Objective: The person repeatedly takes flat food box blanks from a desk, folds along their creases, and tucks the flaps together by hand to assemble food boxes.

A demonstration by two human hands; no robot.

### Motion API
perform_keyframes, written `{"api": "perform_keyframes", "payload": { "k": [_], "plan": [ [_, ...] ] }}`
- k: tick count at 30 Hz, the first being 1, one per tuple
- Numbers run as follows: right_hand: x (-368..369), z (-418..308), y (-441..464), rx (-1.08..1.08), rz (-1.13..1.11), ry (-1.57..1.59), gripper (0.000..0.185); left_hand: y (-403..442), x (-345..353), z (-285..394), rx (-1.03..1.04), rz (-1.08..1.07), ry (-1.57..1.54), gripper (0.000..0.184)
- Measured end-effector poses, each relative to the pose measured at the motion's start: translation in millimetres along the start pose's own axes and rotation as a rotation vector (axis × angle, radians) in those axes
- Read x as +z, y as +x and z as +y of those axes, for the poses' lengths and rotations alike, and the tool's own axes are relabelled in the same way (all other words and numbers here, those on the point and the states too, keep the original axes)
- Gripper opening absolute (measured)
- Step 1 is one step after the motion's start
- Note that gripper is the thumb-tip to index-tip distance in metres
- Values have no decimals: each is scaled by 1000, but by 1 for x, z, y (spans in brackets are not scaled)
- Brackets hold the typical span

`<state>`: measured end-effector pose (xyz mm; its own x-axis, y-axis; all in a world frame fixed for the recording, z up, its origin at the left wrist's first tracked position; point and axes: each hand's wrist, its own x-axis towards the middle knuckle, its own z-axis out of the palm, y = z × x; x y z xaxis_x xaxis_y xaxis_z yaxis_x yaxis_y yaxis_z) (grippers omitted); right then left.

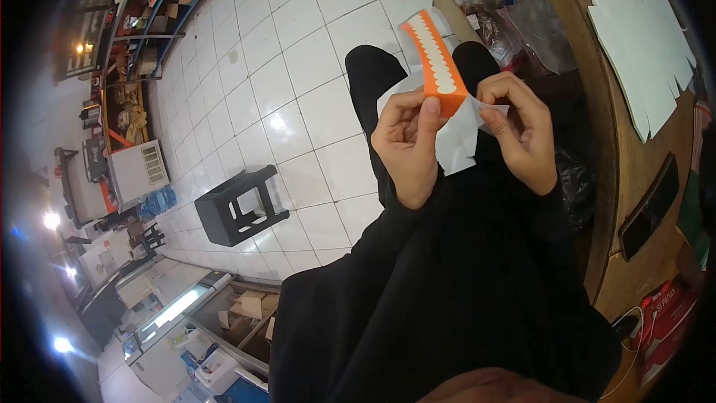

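My left hand (pixel 410 138) pinches the lower end of an orange paper piece (pixel 441 58) with a pale scalloped strip along its middle. The piece is folded near my thumb and stands up above my lap. My right hand (pixel 518 123) is closed, thumb against fingers, on a white paper flap (pixel 494 109) that adjoins the orange part. Below and behind my left hand, a white paper sheet (pixel 456 142) with a notched lower edge spreads over my lap. Its link to the orange piece is partly hidden by my fingers.
On the wooden table (pixel 597 172) at right lie white cut paper (pixel 645 52) with slits and a black phone (pixel 649 207). Clear plastic bags (pixel 541 30) fill the space beside my knee. A dark plastic stool (pixel 239 205) stands on the tiled floor (pixel 298 112), with shelves (pixel 156 15) farther off.
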<state>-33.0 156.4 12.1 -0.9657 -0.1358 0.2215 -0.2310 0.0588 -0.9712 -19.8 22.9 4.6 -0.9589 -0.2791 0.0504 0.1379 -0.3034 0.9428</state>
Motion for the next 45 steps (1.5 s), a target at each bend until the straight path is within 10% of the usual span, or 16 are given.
{"api": "perform_keyframes", "payload": {
  "k": [14,29,45],
  "plan": [
    [1,4,-10,161,199,349,8,0,-8,-12,5,-153,71,7],
    [18,-18,-6,-235,176,-394,15,2,-14,-13,-114,-138,-149,13],
    [39,-5,-2,-330,353,-334,17,0,-10,-5,-69,-23,-126,10]
  ]
}}
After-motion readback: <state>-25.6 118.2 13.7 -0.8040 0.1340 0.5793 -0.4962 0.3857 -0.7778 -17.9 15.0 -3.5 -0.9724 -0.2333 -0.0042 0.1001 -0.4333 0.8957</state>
